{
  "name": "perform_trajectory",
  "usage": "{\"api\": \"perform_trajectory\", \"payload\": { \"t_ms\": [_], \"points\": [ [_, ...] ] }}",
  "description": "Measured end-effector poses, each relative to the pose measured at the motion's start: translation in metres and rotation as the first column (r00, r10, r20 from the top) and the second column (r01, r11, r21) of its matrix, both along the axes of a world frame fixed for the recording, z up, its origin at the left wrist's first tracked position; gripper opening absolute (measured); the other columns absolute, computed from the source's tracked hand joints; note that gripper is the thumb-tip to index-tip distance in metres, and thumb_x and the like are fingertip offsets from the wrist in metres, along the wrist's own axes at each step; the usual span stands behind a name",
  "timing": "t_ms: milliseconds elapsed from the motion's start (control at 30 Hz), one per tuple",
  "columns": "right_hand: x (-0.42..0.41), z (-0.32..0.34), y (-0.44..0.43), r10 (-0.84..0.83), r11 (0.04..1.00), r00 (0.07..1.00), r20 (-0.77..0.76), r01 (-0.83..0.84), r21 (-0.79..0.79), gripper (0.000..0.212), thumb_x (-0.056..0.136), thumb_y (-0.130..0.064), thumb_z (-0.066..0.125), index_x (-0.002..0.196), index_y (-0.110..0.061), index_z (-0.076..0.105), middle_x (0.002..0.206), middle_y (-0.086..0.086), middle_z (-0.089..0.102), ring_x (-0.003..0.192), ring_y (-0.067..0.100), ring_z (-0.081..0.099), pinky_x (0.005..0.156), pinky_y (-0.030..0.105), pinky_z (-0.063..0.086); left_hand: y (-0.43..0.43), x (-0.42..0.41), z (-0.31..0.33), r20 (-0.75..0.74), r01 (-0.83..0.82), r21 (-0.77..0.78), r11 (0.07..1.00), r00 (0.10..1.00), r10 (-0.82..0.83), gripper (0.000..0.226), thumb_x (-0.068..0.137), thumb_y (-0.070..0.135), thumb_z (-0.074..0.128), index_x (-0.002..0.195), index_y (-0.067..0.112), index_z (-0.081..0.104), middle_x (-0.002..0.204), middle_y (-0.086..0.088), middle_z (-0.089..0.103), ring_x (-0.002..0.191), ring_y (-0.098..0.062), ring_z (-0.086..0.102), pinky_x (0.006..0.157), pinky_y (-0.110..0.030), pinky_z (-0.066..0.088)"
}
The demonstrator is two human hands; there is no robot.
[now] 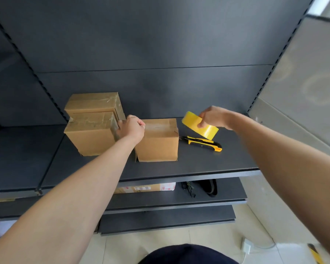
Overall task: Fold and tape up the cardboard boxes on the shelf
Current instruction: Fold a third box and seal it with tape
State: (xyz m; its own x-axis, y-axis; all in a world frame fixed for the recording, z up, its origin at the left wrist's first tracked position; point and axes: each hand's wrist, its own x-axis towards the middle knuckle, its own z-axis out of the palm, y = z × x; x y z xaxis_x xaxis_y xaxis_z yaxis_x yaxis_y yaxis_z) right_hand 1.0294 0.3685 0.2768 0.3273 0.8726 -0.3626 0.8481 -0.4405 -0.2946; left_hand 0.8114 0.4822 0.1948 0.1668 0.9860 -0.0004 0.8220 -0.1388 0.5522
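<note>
My left hand (131,128) rests curled on the middle box (158,145). My right hand (214,117) grips the yellow tape (210,131) beside it.

1. We can read no word, brand or number with certainty anywhere in the view.
2. On the lower shelf (229,189), at six o'clock from the taped boxes (157,145), a carton (126,189) carries printed stickers (143,188) in red and white along its front. We see lines of print there, but they are too blurred to read.
3. At the three o'clock end of that carton sits a white label (168,186) with red marks. We cannot make out its characters.
4. The yellow tape roll (203,127), at three o'clock from the taped boxes, and the utility knife (202,143), at its six o'clock, show us no legible marking.
</note>
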Motion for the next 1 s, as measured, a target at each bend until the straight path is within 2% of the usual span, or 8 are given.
{"api": "perform_trajectory", "payload": {
  "t_ms": [100, 200, 267, 467, 567, 667, 800, 1000],
  "points": [
    [-0.003, 0.028, 0.006, -0.030, 0.991, 0.982, -0.187, 0.053, 0.120, 0.045, 0.086, -0.023, 0.063, 0.128, -0.006, 0.056, 0.132, 0.012, 0.051, 0.121, 0.030, 0.047, 0.102, 0.040, 0.038, 0.001, -0.002, 0.001, 0.005, 0.013, -0.004, 1.000, 1.000, -0.013, 0.025, 0.092, 0.013, 0.052, 0.074, 0.027, 0.062, 0.126, 0.009, 0.054, 0.117, -0.026, 0.038, 0.090, -0.036, 0.032],
    [-0.019, 0.039, 0.018, -0.008, 0.991, 0.966, -0.258, 0.042, 0.125, 0.042, 0.082, -0.024, 0.064, 0.121, -0.006, 0.058, 0.125, 0.013, 0.055, 0.113, 0.032, 0.052, 0.099, 0.044, 0.042, 0.001, -0.005, 0.002, -0.006, 0.045, 0.002, 0.999, 0.999, -0.045, 0.026, 0.094, 0.017, 0.051, 0.074, 0.028, 0.062, 0.126, 0.009, 0.054, 0.118, -0.027, 0.038, 0.093, -0.037, 0.033],
    [-0.032, 0.036, 0.026, -0.011, 0.992, 0.956, -0.292, 0.048, 0.119, 0.047, 0.081, -0.024, 0.065, 0.124, -0.009, 0.056, 0.124, 0.011, 0.055, 0.113, 0.031, 0.051, 0.098, 0.042, 0.041, 0.002, -0.007, 0.002, -0.020, 0.080, 0.005, 0.997, 0.997, -0.080, 0.028, 0.094, 0.017, 0.049, 0.073, 0.030, 0.062, 0.125, 0.008, 0.055, 0.117, -0.027, 0.040, 0.094, -0.037, 0.033],
    [-0.058, 0.030, 0.042, 0.021, 0.995, 0.957, -0.290, 0.008, 0.101, 0.044, 0.081, -0.027, 0.065, 0.120, -0.008, 0.058, 0.119, 0.011, 0.055, 0.102, 0.029, 0.052, 0.083, 0.036, 0.041, 0.005, -0.011, -0.002, -0.031, 0.158, 0.017, 0.987, 0.987, -0.157, 0.025, 0.095, 0.017, 0.047, 0.080, 0.027, 0.065, 0.126, 0.003, 0.056, 0.120, -0.026, 0.045, 0.095, -0.034, 0.028],
    [-0.065, 0.033, 0.048, 0.031, 0.997, 0.962, -0.272, -0.010, 0.078, 0.046, 0.083, -0.028, 0.064, 0.124, -0.009, 0.055, 0.119, 0.010, 0.053, 0.102, 0.028, 0.050, 0.082, 0.035, 0.042, 0.008, -0.014, -0.001, -0.028, 0.180, -0.011, 0.984, 0.983, -0.181, 0.024, 0.096, 0.020, 0.048, 0.082, 0.030, 0.065, 0.127, 0.005, 0.056, 0.121, -0.026, 0.045, 0.097, -0.035, 0.029],
    [-0.072, 0.033, 0.051, 0.062, 0.997, 0.967, -0.245, -0.049, 0.059, 0.044, 0.084, -0.028, 0.063, 0.123, -0.008, 0.056, 0.117, 0.008, 0.050, 0.099, 0.026, 0.046, 0.077, 0.033, 0.036, 0.013, -0.017, 0.001, -0.001, 0.202, -0.050, 0.978, 0.979, -0.202, 0.023, 0.096, 0.019, 0.050, 0.089, 0.032, 0.068, 0.126, 0.006, 0.057, 0.123, -0.024, 0.045, 0.102, -0.036, 0.030],
    [-0.078, 0.035, 0.053, 0.103, 0.994, 0.973, -0.206, -0.095, 0.051, 0.040, 0.087, -0.027, 0.062, 0.122, -0.010, 0.055, 0.112, 0.006, 0.046, 0.099, 0.026, 0.044, 0.078, 0.034, 0.035, 0.013, -0.016, 0.001, 0.063, 0.188, -0.052, 0.981, 0.981, -0.185, 0.023, 0.093, 0.014, 0.056, 0.081, 0.030, 0.068, 0.119, 0.002, 0.061, 0.117, -0.025, 0.050, 0.100, -0.042, 0.041],
    [-0.076, 0.042, 0.057, 0.095, 0.995, 0.968, -0.234, -0.086, 0.047, 0.027, 0.085, -0.029, 0.062, 0.107, -0.016, 0.054, 0.110, 0.007, 0.053, 0.097, 0.029, 0.051, 0.076, 0.034, 0.040, 0.013, -0.016, 0.000, 0.090, 0.171, -0.037, 0.985, 0.982, -0.167, 0.031, 0.088, 0.013, 0.058, 0.066, 0.033, 0.062, 0.110, 0.006, 0.062, 0.111, -0.023, 0.053, 0.093, -0.039, 0.044]
  ]
}}
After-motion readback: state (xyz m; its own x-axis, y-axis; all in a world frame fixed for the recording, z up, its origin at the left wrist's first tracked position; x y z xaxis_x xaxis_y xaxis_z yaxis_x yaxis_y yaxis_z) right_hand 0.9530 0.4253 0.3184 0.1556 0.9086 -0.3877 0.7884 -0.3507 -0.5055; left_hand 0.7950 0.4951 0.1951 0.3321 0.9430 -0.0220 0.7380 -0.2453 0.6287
